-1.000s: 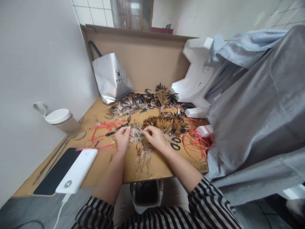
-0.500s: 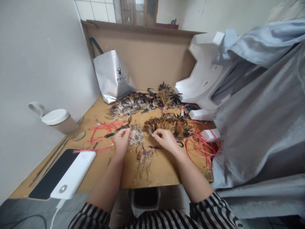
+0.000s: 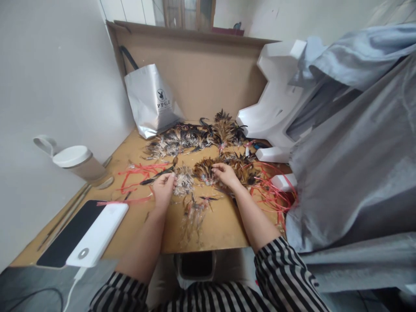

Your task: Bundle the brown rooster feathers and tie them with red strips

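My left hand (image 3: 164, 188) is closed in a pinch beside a small pile of pale, greyish feathers (image 3: 184, 181). What its fingertips hold is too small to make out. To the right, my right hand (image 3: 225, 175) reaches into a heap of brown and black feathers (image 3: 203, 167), its fingers curled together at the plumes. Whether a feather is between those fingers cannot be told. Thin loose feathers and stripped bits (image 3: 195, 212) lie on the table between my forearms. A long dark feather (image 3: 156, 177) rests just left of the pale pile.
Feather bundles (image 3: 182, 138) line the back, below a silver bag (image 3: 151, 102). Red plastic strips lie at left (image 3: 136, 173) and right (image 3: 276, 195). A lidded cup (image 3: 81, 164), phone (image 3: 71, 234) and white power bank (image 3: 97, 234) stand left; white foam (image 3: 273, 95) and grey cloth (image 3: 351, 164) right.
My right hand has moved forward from the near side of the brown heap into its feathers. The left hand stays in its pinch by the pale pile. The view has shifted slightly.
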Available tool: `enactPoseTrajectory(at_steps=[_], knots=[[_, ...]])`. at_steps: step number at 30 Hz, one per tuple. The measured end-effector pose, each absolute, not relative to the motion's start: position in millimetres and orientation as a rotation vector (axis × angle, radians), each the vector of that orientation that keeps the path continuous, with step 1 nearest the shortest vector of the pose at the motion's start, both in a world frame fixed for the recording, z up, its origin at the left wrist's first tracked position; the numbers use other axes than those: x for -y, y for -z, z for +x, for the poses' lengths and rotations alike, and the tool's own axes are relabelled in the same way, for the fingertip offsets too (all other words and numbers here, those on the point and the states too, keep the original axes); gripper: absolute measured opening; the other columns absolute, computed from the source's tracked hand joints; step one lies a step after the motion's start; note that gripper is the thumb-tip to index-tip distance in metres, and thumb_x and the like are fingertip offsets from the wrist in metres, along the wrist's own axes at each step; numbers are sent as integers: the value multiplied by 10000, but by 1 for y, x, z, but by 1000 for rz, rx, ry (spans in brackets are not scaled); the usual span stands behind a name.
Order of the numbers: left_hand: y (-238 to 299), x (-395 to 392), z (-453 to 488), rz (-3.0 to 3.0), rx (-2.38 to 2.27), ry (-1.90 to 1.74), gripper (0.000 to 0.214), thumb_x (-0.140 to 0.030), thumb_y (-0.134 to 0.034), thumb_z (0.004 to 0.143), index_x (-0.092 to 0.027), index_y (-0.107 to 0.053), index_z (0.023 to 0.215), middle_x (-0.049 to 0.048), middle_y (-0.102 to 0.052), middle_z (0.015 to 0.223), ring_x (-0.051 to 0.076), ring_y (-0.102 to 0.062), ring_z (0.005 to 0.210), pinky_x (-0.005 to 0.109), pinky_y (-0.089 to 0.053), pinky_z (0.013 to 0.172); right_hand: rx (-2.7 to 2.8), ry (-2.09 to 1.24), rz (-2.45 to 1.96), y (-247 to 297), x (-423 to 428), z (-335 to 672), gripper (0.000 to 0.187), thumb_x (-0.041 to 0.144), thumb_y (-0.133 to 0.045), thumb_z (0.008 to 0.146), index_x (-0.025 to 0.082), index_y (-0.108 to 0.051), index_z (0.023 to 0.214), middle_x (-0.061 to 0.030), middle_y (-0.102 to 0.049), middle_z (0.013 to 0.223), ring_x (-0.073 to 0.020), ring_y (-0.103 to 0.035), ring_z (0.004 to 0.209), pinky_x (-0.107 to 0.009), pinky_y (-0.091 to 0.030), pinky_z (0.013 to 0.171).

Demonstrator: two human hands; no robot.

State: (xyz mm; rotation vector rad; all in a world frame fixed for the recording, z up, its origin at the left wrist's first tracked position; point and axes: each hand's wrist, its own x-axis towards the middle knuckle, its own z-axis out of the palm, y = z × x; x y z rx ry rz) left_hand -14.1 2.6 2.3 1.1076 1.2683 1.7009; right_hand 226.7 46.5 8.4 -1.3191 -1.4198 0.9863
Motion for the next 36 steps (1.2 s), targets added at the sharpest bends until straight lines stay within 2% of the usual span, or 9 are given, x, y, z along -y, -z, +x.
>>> enactPoseTrajectory(at_steps=[5,11,16,26,30,32,36], knots=[[-4,-2,-15,1114,-1255,-1703,238,-359,-586,691,-123,-593,727,7,-591,603,63,-471,433,173,-354,394,1234,-1178,-1271,-32,-31,225,252,237,-598,672,165,-585,913,-58,-655,864,-105,-583,599,-184,-438,440],[-9,0,-16,1071,-1252,-1739,233,-351,-595,684,-121,-588,722,8,-594,606,57,-465,424,171,-358,392,1186,-1166,-1214,-39,-20,223,245,261,-583,671,154,-597,891,-74,-653,908,-104,-595,593,-168,-422,407],[-10,1,-19,1070,-1246,-1759,237,-358,-589,693,-123,-591,724,9,-594,609,56,-468,426,169,-362,393,1168,-1092,-1159,-47,-15,222,275,324,-598,659,145,-606,868,-72,-660,859,-102,-588,567,-154,-375,378],[-11,-3,-24,1017,-1205,-1815,225,-350,-590,693,-125,-588,699,5,-584,580,58,-461,414,175,-351,394,1251,-1165,-1030,-60,-4,181,257,335,-587,676,160,-606,864,-44,-653,819,-78,-546,532,-163,-370,405],[-9,-6,-26,972,-1179,-1847,229,-356,-596,689,-128,-592,710,8,-593,597,57,-463,412,174,-343,386,1440,-1198,-1068,-50,-11,152,227,292,-572,675,144,-610,843,-16,-635,698,-72,-497,475,-182,-366,428],[-8,-7,-27,959,-1173,-1864,234,-361,-596,691,-128,-592,713,10,-597,602,56,-462,409,174,-341,382,1612,-1084,-1097,-43,-16,138,189,265,-569,671,141,-626,801,-6,-624,656,-84,-504,508,-200,-396,491],[-6,-9,-30,923,-1177,-1894,244,-372,-596,693,-130,-591,725,8,-598,602,50,-458,400,167,-336,374,1942,-729,-1171,-30,-22,114,142,214,-542,695,171,-651,775,-8,-637,708,-121,-549,641,-233,-418,625]])
